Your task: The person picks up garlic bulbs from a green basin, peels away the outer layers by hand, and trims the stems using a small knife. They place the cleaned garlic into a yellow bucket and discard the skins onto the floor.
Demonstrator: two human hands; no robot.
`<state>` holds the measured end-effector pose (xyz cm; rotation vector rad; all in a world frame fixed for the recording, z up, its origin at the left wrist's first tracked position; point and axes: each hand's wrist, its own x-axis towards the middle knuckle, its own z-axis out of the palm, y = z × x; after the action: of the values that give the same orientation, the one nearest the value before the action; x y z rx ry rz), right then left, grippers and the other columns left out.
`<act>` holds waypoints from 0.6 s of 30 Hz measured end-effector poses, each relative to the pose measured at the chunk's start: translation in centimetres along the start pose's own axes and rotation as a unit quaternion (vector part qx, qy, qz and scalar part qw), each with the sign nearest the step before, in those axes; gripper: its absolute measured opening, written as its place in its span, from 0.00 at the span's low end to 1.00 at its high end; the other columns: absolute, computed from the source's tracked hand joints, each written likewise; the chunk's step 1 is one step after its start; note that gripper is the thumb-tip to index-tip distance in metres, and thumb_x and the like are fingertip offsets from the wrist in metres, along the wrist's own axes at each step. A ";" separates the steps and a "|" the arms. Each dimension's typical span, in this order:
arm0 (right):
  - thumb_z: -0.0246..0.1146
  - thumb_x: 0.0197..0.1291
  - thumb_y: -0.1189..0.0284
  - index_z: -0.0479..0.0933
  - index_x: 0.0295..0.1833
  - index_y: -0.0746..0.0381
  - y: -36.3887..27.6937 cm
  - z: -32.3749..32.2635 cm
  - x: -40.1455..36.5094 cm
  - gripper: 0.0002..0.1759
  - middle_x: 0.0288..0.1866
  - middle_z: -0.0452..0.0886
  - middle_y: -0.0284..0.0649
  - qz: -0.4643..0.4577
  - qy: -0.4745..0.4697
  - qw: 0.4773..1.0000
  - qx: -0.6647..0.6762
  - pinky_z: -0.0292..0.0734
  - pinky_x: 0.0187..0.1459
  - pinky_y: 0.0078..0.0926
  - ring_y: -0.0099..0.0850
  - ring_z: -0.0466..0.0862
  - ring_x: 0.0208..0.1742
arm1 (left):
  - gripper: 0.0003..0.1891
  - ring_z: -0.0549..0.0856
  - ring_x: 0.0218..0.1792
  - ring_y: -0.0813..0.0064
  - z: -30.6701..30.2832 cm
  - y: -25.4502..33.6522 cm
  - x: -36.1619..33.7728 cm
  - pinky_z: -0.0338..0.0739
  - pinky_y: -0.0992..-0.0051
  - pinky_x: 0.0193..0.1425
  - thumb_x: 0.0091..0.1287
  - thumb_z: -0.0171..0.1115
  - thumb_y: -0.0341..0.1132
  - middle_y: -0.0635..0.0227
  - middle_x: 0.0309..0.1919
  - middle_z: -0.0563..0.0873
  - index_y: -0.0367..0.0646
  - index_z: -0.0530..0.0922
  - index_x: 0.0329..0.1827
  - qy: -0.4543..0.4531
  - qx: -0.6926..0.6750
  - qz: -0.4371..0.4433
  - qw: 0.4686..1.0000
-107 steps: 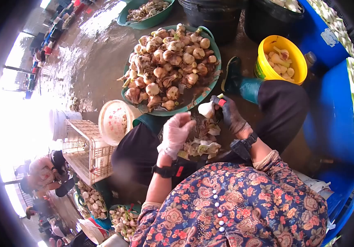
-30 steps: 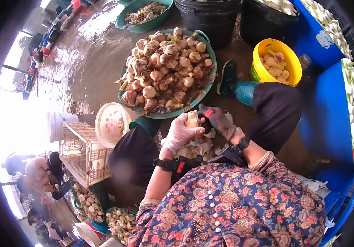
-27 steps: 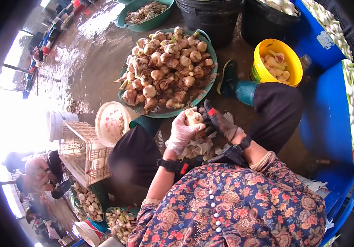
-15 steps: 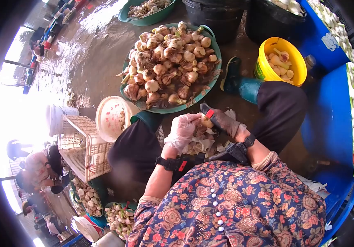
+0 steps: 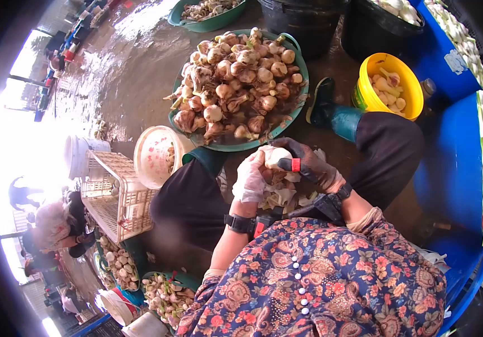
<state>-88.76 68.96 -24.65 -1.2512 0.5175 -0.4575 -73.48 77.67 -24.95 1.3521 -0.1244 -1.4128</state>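
My left hand (image 5: 251,177), in a thin see-through glove, has its fingers closed on the left side of a whitish garlic bulb (image 5: 275,156). From the other side my right hand (image 5: 312,167), in a dark glove with a red band on a finger, grips the same bulb. Both hands are above my lap, just in front of a wide green basin (image 5: 236,149) heaped with brownish, unpeeled garlic bulbs (image 5: 224,90). Loose papery skins (image 5: 278,196) lie below the hands, partly hidden by them.
A yellow bucket (image 5: 421,92) with peeled bulbs stands beyond my right boot. A white bucket (image 5: 156,168) and a cream plastic crate (image 5: 119,196) are on the left. Blue bins (image 5: 454,163) line the right. Another person (image 5: 56,222) is at the far left.
The garlic bulb has turned and shows more of its pale surface. My hands have risen slightly, with the left wrist shifted to the right. The whole view has shifted a little.
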 end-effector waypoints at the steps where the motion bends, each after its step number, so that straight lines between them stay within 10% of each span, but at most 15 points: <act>1: 0.66 0.57 0.67 0.72 0.58 0.62 -0.4 0.3 -0.2 0.23 0.53 0.76 0.36 0.006 0.004 0.999 0.046 0.67 0.60 0.26 0.26 0.72 0.57 | 0.15 0.80 0.35 0.87 -0.2 -0.2 0.1 0.70 0.86 0.35 0.72 0.51 0.45 0.80 0.39 0.84 0.47 0.79 0.52 -0.032 -0.030 0.007 0.999; 5: 0.69 0.51 0.70 0.77 0.54 0.56 1.5 0.3 0.3 0.22 0.49 0.77 0.37 -0.144 0.044 0.971 -0.186 0.69 0.57 0.28 0.32 0.75 0.55 | 0.15 0.76 0.30 0.89 -0.7 -0.9 0.9 0.67 0.88 0.31 0.72 0.51 0.44 0.81 0.37 0.83 0.47 0.79 0.51 -0.010 -0.051 0.005 0.999; 8: 0.69 0.45 0.73 0.81 0.48 0.53 -1.1 1.1 -0.1 0.20 0.45 0.77 0.39 -0.228 0.089 0.835 -0.493 0.71 0.53 0.30 0.38 0.76 0.49 | 0.14 0.75 0.30 0.90 -2.4 -1.0 1.6 0.66 0.89 0.31 0.71 0.52 0.42 0.79 0.37 0.83 0.45 0.79 0.52 -0.082 0.002 0.029 0.996; 12: 0.68 0.47 0.74 0.80 0.45 0.56 -0.1 1.8 0.0 0.17 0.42 0.78 0.38 -0.142 0.092 0.880 -0.443 0.73 0.46 0.32 0.35 0.77 0.43 | 0.14 0.76 0.32 0.88 -3.6 -2.4 2.8 0.68 0.88 0.33 0.70 0.54 0.40 0.77 0.39 0.83 0.43 0.78 0.53 -0.121 -0.064 0.075 0.988; 15: 0.63 0.56 0.70 0.78 0.48 0.59 3.0 0.9 0.9 0.13 0.42 0.79 0.34 -0.009 0.154 0.982 -0.113 0.75 0.45 0.30 0.30 0.78 0.43 | 0.14 0.79 0.43 0.81 -2.2 -1.9 1.5 0.72 0.82 0.47 0.69 0.55 0.37 0.72 0.42 0.81 0.41 0.76 0.53 -0.090 -0.173 0.134 0.972; 18: 0.63 0.59 0.68 0.75 0.48 0.63 4.2 -0.7 0.7 0.14 0.39 0.79 0.33 0.127 0.164 0.938 0.278 0.76 0.41 0.26 0.24 0.78 0.40 | 0.13 0.79 0.45 0.76 -1.9 -1.1 -0.8 0.73 0.77 0.51 0.65 0.59 0.37 0.67 0.42 0.82 0.40 0.75 0.48 -0.186 -0.180 0.176 0.950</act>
<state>-88.44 69.08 -28.92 -0.5535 0.7585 -0.5488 -72.98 79.75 -25.82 0.7128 -0.3244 -1.2927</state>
